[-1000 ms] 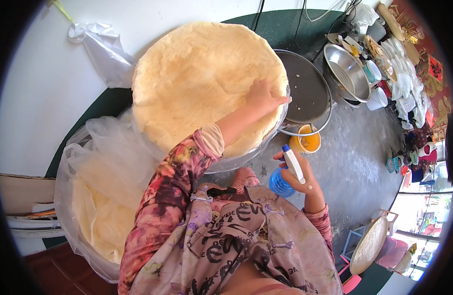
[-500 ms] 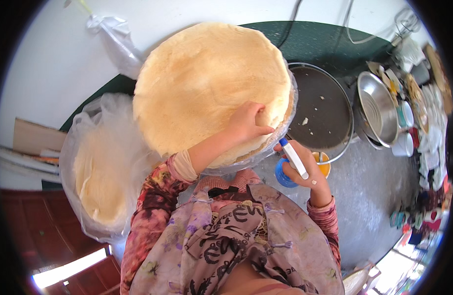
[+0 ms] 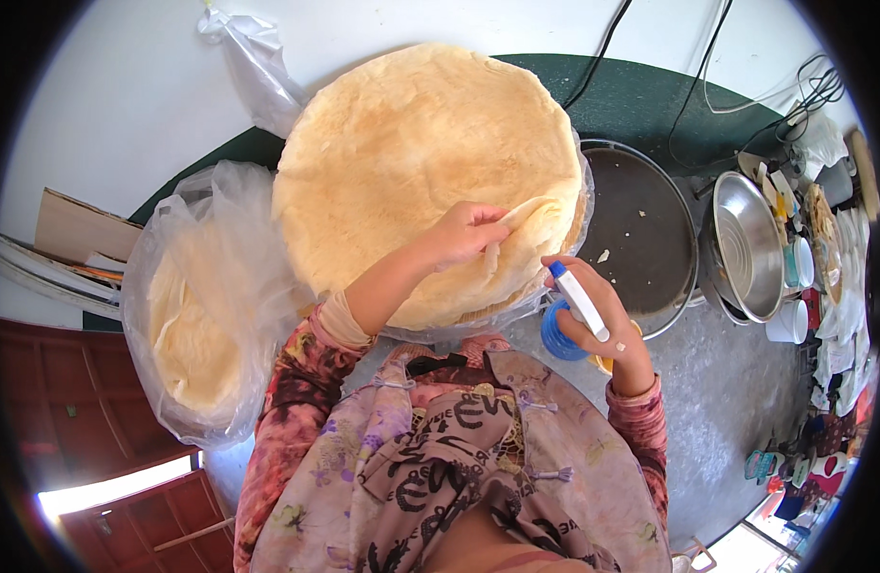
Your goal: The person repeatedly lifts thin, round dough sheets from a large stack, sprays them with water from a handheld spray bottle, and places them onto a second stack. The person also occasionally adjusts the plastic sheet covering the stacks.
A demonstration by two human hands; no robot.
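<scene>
Red door panels (image 3: 86,401) stand to the left of and below the bread stack (image 3: 411,162), with a piece of cardboard (image 3: 82,224) leaning above them, well apart from the stack. Clear plastic makes up the bag (image 3: 234,191) just left of the stack; pale folded bread (image 3: 196,358) shows inside it. A silvery bag (image 3: 254,62) hangs on the white wall, above the stack's upper left edge.

Large, round and golden, the bread stack sits in front of the person, a plastic sheet (image 3: 430,334) under its near edge. The left hand (image 3: 464,234) lies over the stack's near right part, thumb and fingertips pinched together on the top sheet (image 3: 537,224), whose edge is raised in a fold. Just beyond the stack's lower right edge, the right hand (image 3: 612,320) wraps around the neck of a spray bottle (image 3: 558,334), blue below and white at the trigger, its blue tip pointing toward the stack.

Right of the stack lies a dark round pan (image 3: 640,229) dotted with crumbs. Farther right of the stack come a steel bowl (image 3: 745,234), a white tub (image 3: 788,323) and a row of white plastic bags (image 3: 841,315)
</scene>
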